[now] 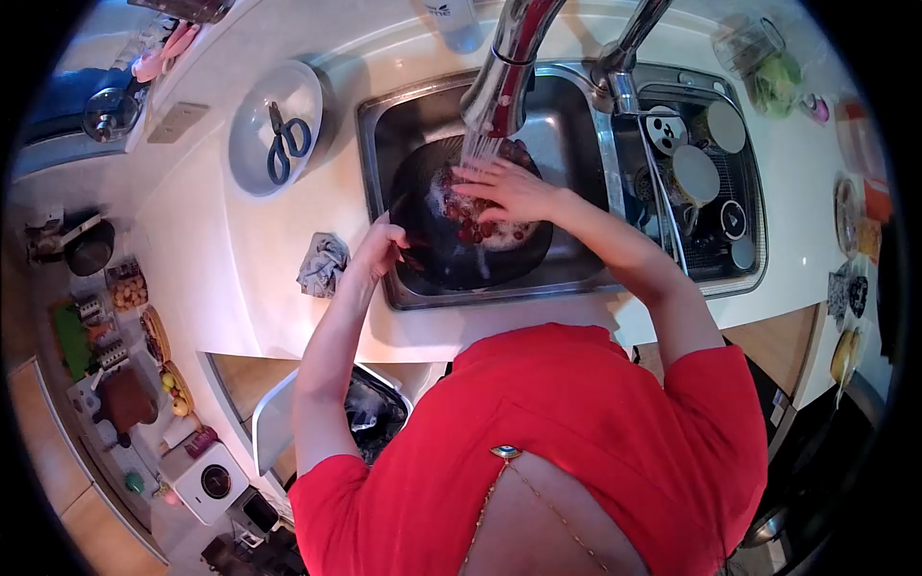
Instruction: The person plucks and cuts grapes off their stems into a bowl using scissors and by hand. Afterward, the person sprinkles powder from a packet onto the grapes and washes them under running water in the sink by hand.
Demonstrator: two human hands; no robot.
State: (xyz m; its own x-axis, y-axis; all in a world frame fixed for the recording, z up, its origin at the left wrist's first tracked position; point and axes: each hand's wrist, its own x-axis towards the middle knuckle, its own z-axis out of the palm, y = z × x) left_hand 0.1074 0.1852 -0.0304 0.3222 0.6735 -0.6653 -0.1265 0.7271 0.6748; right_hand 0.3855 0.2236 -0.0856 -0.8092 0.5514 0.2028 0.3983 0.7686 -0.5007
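Note:
A dark round bowl [437, 259] sits in the left basin of the steel sink [581, 278]. Small red round fruits [473, 232], perhaps cherries or berries, lie in it among whitish foam or water. My left hand [380, 248] grips the bowl's left rim, thumb over the edge. With fingers spread, my right hand [514, 194] reaches over the fruits, its fingertips under the spray. Water streams from the chrome faucet head [499, 96] just above. Whether my right fingers touch the fruits I cannot tell.
Left of the sink, a white bowl [248, 171] holds dark-handled scissors [288, 149]. A crumpled cloth [324, 264] lies near my left forearm. Mugs [693, 176] stand in the right basin's rack. Behind the sink is a bottle [453, 24]; below left, an open bin [279, 418].

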